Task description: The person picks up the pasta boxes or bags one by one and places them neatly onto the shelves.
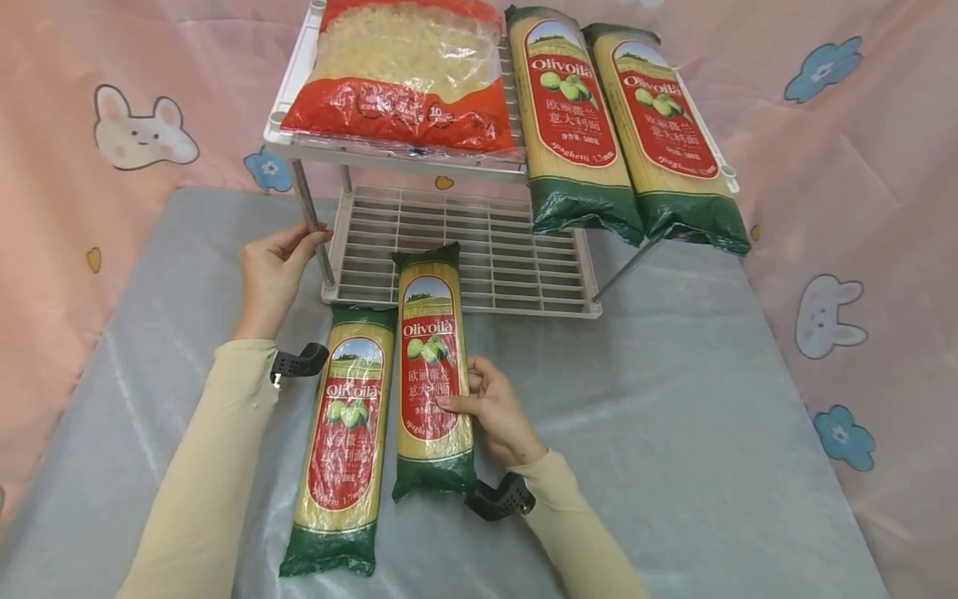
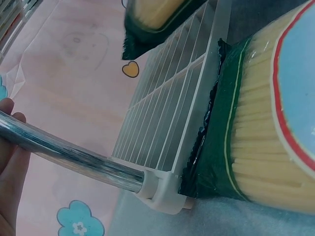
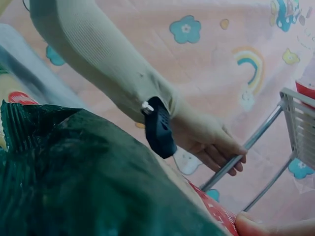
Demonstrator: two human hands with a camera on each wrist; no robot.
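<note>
My right hand (image 1: pixel 500 411) grips a spaghetti pack (image 1: pixel 432 374) by its right side, thumb across the front. The pack's far green end overlaps the front edge of the lower rack shelf (image 1: pixel 516 308). In the left wrist view, a green pack end (image 2: pixel 216 128) lies close to that shelf's edge. My left hand (image 1: pixel 271 270) pinches the front left metal post (image 1: pixel 310 212) of the white two-tier rack; the right wrist view shows the same hand (image 3: pixel 211 140) at the post. A second spaghetti pack (image 1: pixel 344 441) lies on the grey cloth between my forearms.
On the upper shelf (image 1: pixel 404 160) lie a red and clear bag of pasta (image 1: pixel 407 71) and two more spaghetti packs (image 1: pixel 572 116), (image 1: pixel 666 133) whose green ends jut past the front edge. Grey cloth (image 1: pixel 674 399) covers the table. A pink patterned curtain (image 1: pixel 793 208) hangs around it.
</note>
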